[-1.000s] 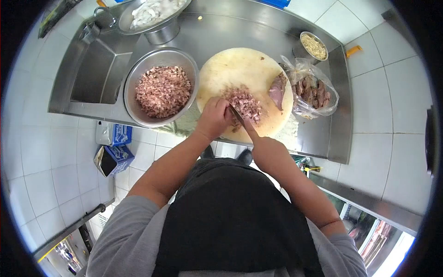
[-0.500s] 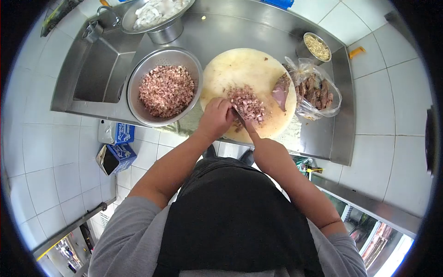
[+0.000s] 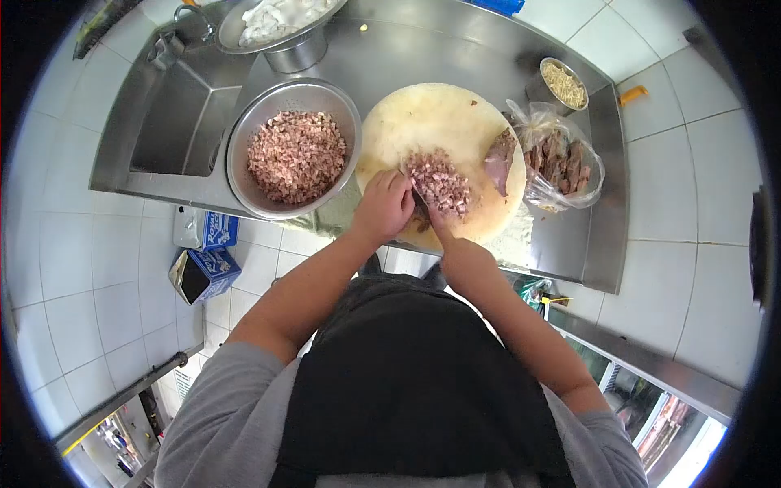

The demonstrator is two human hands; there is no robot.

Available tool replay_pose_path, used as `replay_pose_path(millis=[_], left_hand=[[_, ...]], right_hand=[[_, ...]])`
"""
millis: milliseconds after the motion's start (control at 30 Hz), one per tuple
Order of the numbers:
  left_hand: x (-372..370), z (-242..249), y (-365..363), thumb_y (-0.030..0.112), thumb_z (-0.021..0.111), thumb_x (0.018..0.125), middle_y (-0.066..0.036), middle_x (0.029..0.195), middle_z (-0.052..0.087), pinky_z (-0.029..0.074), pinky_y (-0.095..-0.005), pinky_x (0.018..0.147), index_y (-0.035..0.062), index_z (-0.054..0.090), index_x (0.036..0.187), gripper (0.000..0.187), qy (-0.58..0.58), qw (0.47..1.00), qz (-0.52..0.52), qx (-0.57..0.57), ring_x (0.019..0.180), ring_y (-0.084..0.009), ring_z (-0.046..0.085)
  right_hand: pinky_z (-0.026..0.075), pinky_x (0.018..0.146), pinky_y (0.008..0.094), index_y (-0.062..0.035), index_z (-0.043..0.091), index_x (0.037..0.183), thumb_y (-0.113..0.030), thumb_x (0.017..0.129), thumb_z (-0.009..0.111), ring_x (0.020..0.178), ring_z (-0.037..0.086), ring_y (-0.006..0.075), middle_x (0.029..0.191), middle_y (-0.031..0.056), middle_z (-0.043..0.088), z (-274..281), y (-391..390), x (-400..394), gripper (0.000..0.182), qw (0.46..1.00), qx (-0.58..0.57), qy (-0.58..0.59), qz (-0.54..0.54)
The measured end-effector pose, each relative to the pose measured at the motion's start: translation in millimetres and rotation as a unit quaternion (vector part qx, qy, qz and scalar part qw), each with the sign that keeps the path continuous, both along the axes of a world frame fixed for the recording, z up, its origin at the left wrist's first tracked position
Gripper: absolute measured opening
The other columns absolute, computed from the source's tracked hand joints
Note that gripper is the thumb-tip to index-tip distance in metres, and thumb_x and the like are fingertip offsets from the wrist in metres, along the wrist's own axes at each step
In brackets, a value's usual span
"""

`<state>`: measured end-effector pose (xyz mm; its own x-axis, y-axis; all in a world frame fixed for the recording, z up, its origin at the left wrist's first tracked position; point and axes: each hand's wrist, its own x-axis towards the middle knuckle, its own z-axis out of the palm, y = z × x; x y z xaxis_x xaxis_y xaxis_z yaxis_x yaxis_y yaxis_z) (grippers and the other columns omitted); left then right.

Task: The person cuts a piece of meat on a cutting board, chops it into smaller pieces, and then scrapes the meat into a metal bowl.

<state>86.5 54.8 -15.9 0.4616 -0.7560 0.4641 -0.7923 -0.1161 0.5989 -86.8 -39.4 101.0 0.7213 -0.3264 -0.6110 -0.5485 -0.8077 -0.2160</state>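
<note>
On the round pale cutting board (image 3: pixel 439 106) lies a heap of chopped meat (image 3: pixel 439 180), with a whole dark piece of meat (image 3: pixel 499 163) at the board's right side. My right hand (image 3: pixel 466 262) is closed round a knife (image 3: pixel 420 198) at the board's near edge, its index finger stretched along the blade. My left hand (image 3: pixel 386 203) is closed at the far end of the blade, its fingertips against the knife. The blade stands close to the near left side of the heap.
Left of the board sits a metal colander (image 3: pixel 352 122) of diced meat, beside a sink (image 3: pixel 175 134). A bowl of white pieces (image 3: pixel 281 18) stands behind. On the right are a plastic bag of meat (image 3: pixel 563 167) and a metal pot (image 3: pixel 564 85) of shredded bits.
The knife has shifted slightly and its blade is turned more to face the heap. My right hand has moved a little with it. The whole view has shifted slightly.
</note>
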Motion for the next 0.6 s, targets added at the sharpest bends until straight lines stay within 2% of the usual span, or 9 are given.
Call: replay_pose_path(millis=[67, 167, 200, 267, 400, 467, 600], left_hand=[[0, 0, -1, 0.002, 0.069, 0.080, -0.018, 0.099, 0.061, 0.049, -0.0485, 0.088, 0.0030, 0.058, 0.097, 0.021, 0.003, 1.000, -0.004, 0.012, 0.097, -0.0407, 0.059], [5, 3, 1, 0.004, 0.069, 0.080, -0.018, 0.097, 0.061, 0.049, -0.0489, 0.087, 0.0033, 0.058, 0.097, 0.020, -0.003, 1.000, -0.017, -0.001, 0.096, -0.0406, 0.059], [6, 5, 3, 0.005, 0.068, 0.080, -0.016, 0.096, 0.060, 0.048, -0.0492, 0.087, 0.0038, 0.058, 0.096, 0.019, -0.003, 1.000, -0.013, -0.016, 0.096, -0.0391, 0.059], [5, 7, 8, 0.006, 0.068, 0.080, -0.015, 0.095, 0.059, 0.048, -0.0496, 0.087, 0.0043, 0.058, 0.094, 0.017, -0.001, 1.000, -0.006, -0.028, 0.095, -0.0377, 0.060], [3, 8, 12, 0.008, 0.069, 0.079, -0.014, 0.094, 0.060, 0.049, -0.0485, 0.086, 0.0053, 0.060, 0.091, 0.016, -0.025, 1.000, 0.006, 0.012, 0.094, -0.0367, 0.060], [4, 7, 10, 0.009, 0.070, 0.078, -0.014, 0.094, 0.061, 0.049, -0.0483, 0.086, 0.0056, 0.060, 0.090, 0.015, -0.040, 0.999, 0.012, 0.012, 0.094, -0.0364, 0.060], [6, 9, 14, 0.008, 0.068, 0.080, -0.014, 0.095, 0.061, 0.048, -0.0484, 0.086, 0.0057, 0.060, 0.093, 0.015, -0.019, 1.000, 0.010, -0.001, 0.096, -0.0378, 0.059]], right_hand=[[0.058, 0.073, 0.0519, -0.0182, 0.015, 0.167, -0.006, 0.092, 0.050, 0.080, 0.073, 0.0403, 0.090, 0.0246, 0.073, -37, -2, 9, 0.083, 0.993, -0.020, -0.114, -0.015], [0.058, 0.072, 0.0522, -0.0181, 0.015, 0.167, -0.006, 0.092, 0.050, 0.078, 0.073, 0.0406, 0.088, 0.0237, 0.073, -46, -15, 16, 0.084, 0.990, -0.041, -0.135, 0.020], [0.058, 0.072, 0.0522, -0.0181, 0.015, 0.167, -0.006, 0.092, 0.050, 0.078, 0.073, 0.0406, 0.088, 0.0237, 0.073, -32, -16, 14, 0.084, 0.990, -0.043, -0.136, 0.018], [0.058, 0.072, 0.0531, -0.0195, 0.016, 0.167, -0.006, 0.091, 0.051, 0.078, 0.072, 0.0414, 0.088, 0.0241, 0.072, 5, -10, 7, 0.085, 0.997, -0.019, -0.075, 0.023], [0.058, 0.072, 0.0526, -0.0199, 0.017, 0.167, -0.006, 0.091, 0.050, 0.079, 0.072, 0.0421, 0.088, 0.0251, 0.072, -3, 1, -7, 0.085, 1.000, 0.004, -0.013, 0.009], [0.057, 0.072, 0.0520, -0.0205, 0.015, 0.167, -0.006, 0.090, 0.050, 0.079, 0.072, 0.0411, 0.088, 0.0257, 0.072, -37, -1, -2, 0.086, 0.997, -0.017, -0.072, -0.002], [0.057, 0.074, 0.0527, -0.0216, 0.014, 0.167, -0.006, 0.090, 0.050, 0.080, 0.073, 0.0404, 0.089, 0.0259, 0.072, -32, -13, 10, 0.086, 0.990, -0.012, -0.142, 0.013]])
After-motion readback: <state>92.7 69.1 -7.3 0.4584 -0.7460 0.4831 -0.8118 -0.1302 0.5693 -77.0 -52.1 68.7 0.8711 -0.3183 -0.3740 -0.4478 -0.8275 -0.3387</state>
